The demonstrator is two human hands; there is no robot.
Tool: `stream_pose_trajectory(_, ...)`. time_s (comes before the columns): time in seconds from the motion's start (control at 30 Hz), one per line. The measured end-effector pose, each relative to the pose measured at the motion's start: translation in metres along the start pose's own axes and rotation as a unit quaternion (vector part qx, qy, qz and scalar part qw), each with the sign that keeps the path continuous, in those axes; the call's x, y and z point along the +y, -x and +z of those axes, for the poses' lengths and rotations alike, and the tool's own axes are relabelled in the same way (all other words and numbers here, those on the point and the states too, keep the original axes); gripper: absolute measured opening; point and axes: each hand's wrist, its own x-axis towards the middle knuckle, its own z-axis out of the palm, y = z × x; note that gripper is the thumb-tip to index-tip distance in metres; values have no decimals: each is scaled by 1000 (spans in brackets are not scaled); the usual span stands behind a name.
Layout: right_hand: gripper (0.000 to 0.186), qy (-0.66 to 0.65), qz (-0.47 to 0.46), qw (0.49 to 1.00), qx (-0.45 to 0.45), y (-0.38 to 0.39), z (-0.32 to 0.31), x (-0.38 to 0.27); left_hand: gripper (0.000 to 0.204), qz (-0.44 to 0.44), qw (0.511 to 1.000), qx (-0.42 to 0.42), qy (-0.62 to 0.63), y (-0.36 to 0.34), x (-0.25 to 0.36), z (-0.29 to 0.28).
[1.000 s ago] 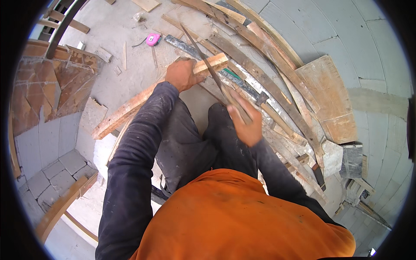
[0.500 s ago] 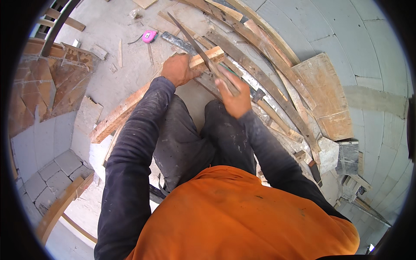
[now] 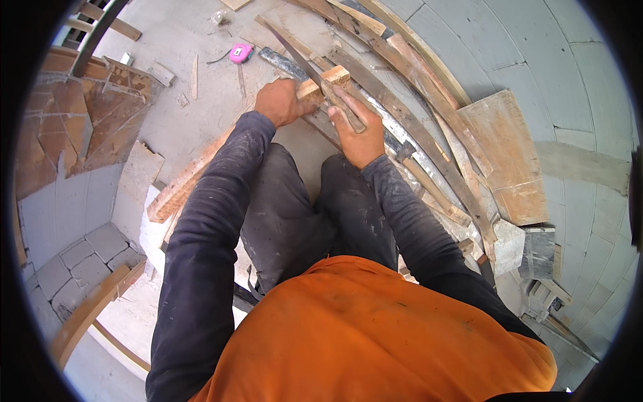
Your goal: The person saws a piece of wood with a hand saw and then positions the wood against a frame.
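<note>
A long pale timber batten (image 3: 175, 194) runs slantwise from beside my left forearm to past my left hand. My left hand (image 3: 278, 102) is closed around it near its far end, with the thumb hidden from sight. In my right hand (image 3: 360, 134) is the wooden handle of a handsaw (image 3: 293, 51); my fingers wrap round it and the thumb lies along it. The narrow, tapering blade crosses the batten just right of my left hand and points away to the upper left. Whether its teeth have cut into the wood cannot be made out.
A pink tape measure (image 3: 240, 53) lies on the concrete floor beyond my left hand. A hammer (image 3: 429, 179) rests among long boards (image 3: 429, 124) on the right. A plywood piece (image 3: 506, 154) leans by the grey block wall (image 3: 569, 94). Wood scraps lie at left.
My right hand has moved slightly up and left, sliding the saw forward across the batten. My left hand keeps its grip. The whole view has shifted a little.
</note>
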Motion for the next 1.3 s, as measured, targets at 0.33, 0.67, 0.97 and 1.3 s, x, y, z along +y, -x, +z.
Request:
stream_pose_trajectory(0.33,48,11,58,995,-75,137,-81,-22,62,-22,1000,-12,-13,24,-8,-4)
stream_pose_trajectory(0.67,47,-56,14,998,5,26,7,13,64,30,996,59,-52,26,11,13)
stream_pose_trajectory(0.97,50,-25,103,994,-25,114,-48,-29,65,-19,995,56,-82,28,14,18)
stream_pose_trajectory(1.3,47,18,26,999,-13,26,-7,-11,67,29,991,80,-107,22,16,23)
